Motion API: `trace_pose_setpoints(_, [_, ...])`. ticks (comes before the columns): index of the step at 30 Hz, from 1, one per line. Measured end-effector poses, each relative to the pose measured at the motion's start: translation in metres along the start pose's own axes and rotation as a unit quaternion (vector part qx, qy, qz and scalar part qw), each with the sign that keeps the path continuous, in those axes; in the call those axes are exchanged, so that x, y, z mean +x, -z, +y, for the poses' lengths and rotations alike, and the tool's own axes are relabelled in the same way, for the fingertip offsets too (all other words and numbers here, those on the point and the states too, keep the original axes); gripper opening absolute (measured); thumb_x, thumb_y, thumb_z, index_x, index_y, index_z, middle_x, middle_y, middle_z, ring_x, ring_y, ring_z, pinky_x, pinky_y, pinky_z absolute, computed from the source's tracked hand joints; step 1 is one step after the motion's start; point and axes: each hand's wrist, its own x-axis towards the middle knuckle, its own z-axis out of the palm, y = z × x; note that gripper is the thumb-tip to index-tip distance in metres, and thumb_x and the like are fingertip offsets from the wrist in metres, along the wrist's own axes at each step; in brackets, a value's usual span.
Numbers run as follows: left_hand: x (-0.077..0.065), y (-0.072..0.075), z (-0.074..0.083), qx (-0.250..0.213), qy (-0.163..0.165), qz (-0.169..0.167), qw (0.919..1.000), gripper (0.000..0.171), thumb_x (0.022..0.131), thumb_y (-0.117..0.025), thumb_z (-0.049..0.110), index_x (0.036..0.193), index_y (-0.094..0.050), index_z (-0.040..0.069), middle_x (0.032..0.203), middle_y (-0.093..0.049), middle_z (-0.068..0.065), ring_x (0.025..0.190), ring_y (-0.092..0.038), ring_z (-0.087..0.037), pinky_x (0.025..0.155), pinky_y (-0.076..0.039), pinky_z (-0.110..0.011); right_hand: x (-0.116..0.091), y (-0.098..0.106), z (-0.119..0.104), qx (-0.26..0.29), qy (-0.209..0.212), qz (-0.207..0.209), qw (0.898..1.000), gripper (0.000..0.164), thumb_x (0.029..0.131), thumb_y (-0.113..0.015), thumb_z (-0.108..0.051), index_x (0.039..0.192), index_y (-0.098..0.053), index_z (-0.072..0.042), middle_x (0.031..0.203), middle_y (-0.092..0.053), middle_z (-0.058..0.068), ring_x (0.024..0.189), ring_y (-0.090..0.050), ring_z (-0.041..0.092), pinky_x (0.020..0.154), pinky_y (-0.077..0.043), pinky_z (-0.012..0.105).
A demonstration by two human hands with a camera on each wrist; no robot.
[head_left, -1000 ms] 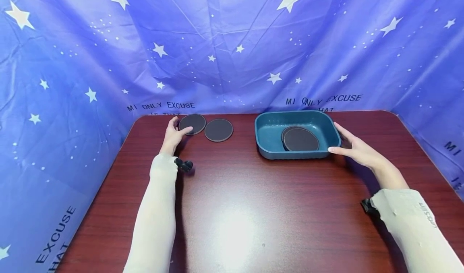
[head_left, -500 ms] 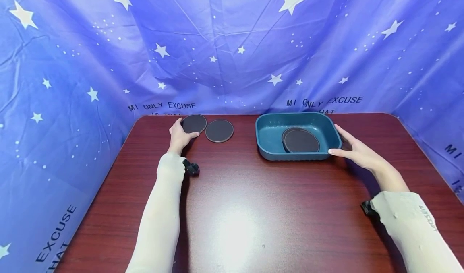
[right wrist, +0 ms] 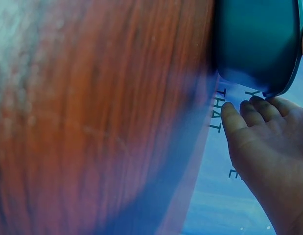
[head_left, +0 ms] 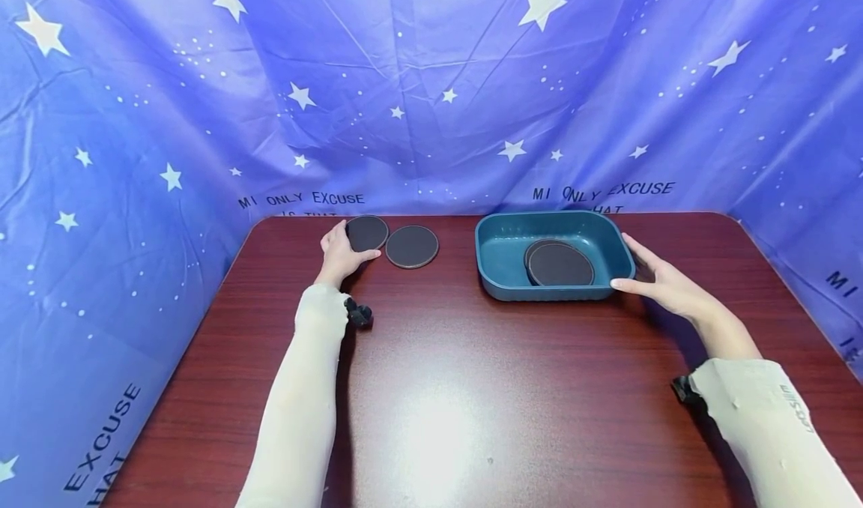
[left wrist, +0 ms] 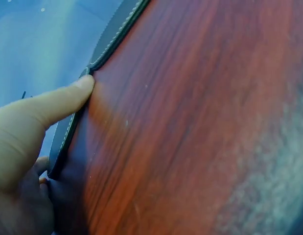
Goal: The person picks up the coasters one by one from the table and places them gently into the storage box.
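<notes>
At the far left of the table, my left hand (head_left: 340, 253) spans a dark round coaster (head_left: 367, 233), gripping its rim with thumb and fingers. In the left wrist view the thumb (left wrist: 68, 100) lies along the stitched edge where this coaster meets a second one. That second coaster (head_left: 412, 246) lies flat, just to the right. My right hand (head_left: 664, 279) holds the right end of a teal rectangular basin (head_left: 549, 292), thumb at the near corner and fingers along the side. Inside the basin rest stacked dark coasters (head_left: 561, 263); the lower one is mostly hidden.
The reddish-brown wooden table (head_left: 431, 358) shows a bright glare in front. A blue star-printed curtain (head_left: 418, 118) hangs behind the far edge and on both sides. Black wrist cameras sit at both cuffs.
My left hand has shifted slightly right, and the left coaster has slid right with it. The neighbouring coaster has shifted a little right too. The right hand and basin stay put.
</notes>
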Motion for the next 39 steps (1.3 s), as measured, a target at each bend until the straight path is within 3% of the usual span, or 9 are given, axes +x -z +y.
trace_pose_setpoints(2, [-0.001, 0.000, 0.001, -0.002, 0.001, -0.002, 1.0000, 0.103, 0.085, -0.078, 0.032, 0.157, -0.012, -0.002, 0.163, -0.018, -0.025, 0.150, -0.009, -0.043, 0.126, -0.012, -0.053, 0.000, 0.000, 0.001, -0.002, 0.006, 0.000, 1.000, 0.091, 0.099, -0.062, -0.020, 0.161, 0.004, -0.016, 0.167, 0.001, 0.019, 0.151, -0.004, 0.045, 0.090, -0.023, -0.009])
trace_pose_setpoints(13, [-0.001, -0.001, -0.003, -0.074, 0.004, 0.026, 0.9969, 0.121, 0.075, -0.088, 0.022, 0.160, -0.004, 0.012, 0.156, -0.013, -0.025, 0.145, -0.014, -0.045, 0.123, -0.024, -0.055, -0.001, 0.000, 0.002, -0.002, 0.004, 0.001, 1.000, 0.091, 0.099, -0.063, -0.020, 0.161, 0.004, -0.016, 0.167, 0.001, 0.020, 0.151, -0.005, 0.046, 0.089, -0.024, -0.009])
trace_pose_setpoints(17, [-0.002, 0.002, -0.008, -0.117, 0.003, 0.044, 0.9922, 0.118, 0.076, -0.087, 0.014, 0.160, -0.004, 0.009, 0.157, -0.011, -0.025, 0.147, -0.022, -0.043, 0.124, -0.026, -0.050, 0.000, 0.000, 0.001, 0.003, -0.005, 0.000, 1.000, 0.093, 0.098, -0.063, -0.022, 0.161, 0.005, -0.019, 0.168, 0.003, 0.018, 0.151, -0.002, 0.045, 0.126, -0.018, 0.024])
trace_pose_setpoints(20, [-0.002, 0.006, -0.012, -0.137, 0.006, 0.051, 0.9893, 0.111, 0.078, -0.083, 0.008, 0.159, -0.007, 0.005, 0.158, -0.015, -0.026, 0.147, -0.027, -0.040, 0.125, -0.026, -0.049, 0.000, 0.000, 0.000, 0.011, -0.006, 0.000, 1.000, 0.093, 0.098, -0.064, -0.021, 0.161, 0.005, -0.018, 0.168, 0.004, 0.018, 0.151, -0.001, 0.046, 0.121, -0.008, 0.065])
trace_pose_setpoints(23, [-0.002, 0.009, -0.015, -0.163, 0.015, 0.049, 0.9853, 0.102, 0.081, -0.078, 0.002, 0.159, -0.012, 0.004, 0.161, -0.021, -0.025, 0.147, -0.029, -0.038, 0.124, -0.027, -0.048, 0.000, 0.000, 0.000, 0.016, -0.002, 0.000, 1.000, 0.093, 0.098, -0.064, -0.020, 0.161, 0.005, -0.016, 0.167, 0.003, 0.019, 0.151, 0.000, 0.046, 0.117, -0.007, 0.071])
trace_pose_setpoints(28, [-0.001, 0.012, -0.017, -0.238, 0.043, 0.054, 0.9687, 0.090, 0.084, -0.073, -0.005, 0.157, -0.022, 0.007, 0.147, -0.044, -0.024, 0.119, -0.054, -0.027, 0.097, -0.050, -0.027, 0.000, 0.000, 0.001, 0.017, -0.001, 0.000, 1.000, 0.094, 0.097, -0.064, -0.020, 0.161, 0.005, -0.019, 0.167, 0.004, 0.019, 0.151, 0.000, 0.046, 0.117, -0.006, 0.072])
trace_pose_setpoints(32, [-0.002, 0.015, -0.019, -0.269, 0.059, 0.062, 0.9593, 0.081, 0.086, -0.071, -0.005, 0.155, -0.030, 0.009, 0.131, -0.052, -0.019, 0.091, -0.053, -0.008, 0.072, -0.046, -0.009, 0.000, 0.000, 0.001, 0.014, -0.003, 0.001, 1.000, 0.094, 0.097, -0.064, -0.020, 0.161, 0.004, -0.022, 0.168, 0.002, 0.019, 0.151, 0.000, 0.046, 0.118, -0.006, 0.071])
trace_pose_setpoints(36, [-0.004, 0.019, -0.019, -0.338, 0.072, 0.055, 0.9368, 0.076, 0.089, -0.067, -0.007, 0.154, -0.032, 0.010, 0.116, -0.056, -0.009, 0.083, -0.060, -0.002, 0.067, -0.053, -0.008, 0.001, 0.001, 0.000, 0.013, -0.001, 0.001, 1.000, 0.093, 0.097, -0.065, -0.019, 0.161, 0.004, -0.019, 0.168, 0.001, 0.018, 0.152, -0.002, 0.044, 0.121, -0.008, 0.066])
trace_pose_setpoints(39, [-0.004, 0.021, -0.020, -0.396, 0.088, 0.049, 0.9129, 0.074, 0.089, -0.064, -0.011, 0.153, -0.032, 0.010, 0.103, -0.056, -0.001, 0.079, -0.066, -0.004, 0.066, -0.058, -0.012, 0.001, 0.000, 0.000, 0.005, 0.002, 0.002, 1.000, 0.093, 0.097, -0.064, -0.020, 0.161, 0.003, -0.019, 0.168, 0.000, 0.018, 0.152, -0.003, 0.044, 0.127, -0.017, 0.025])
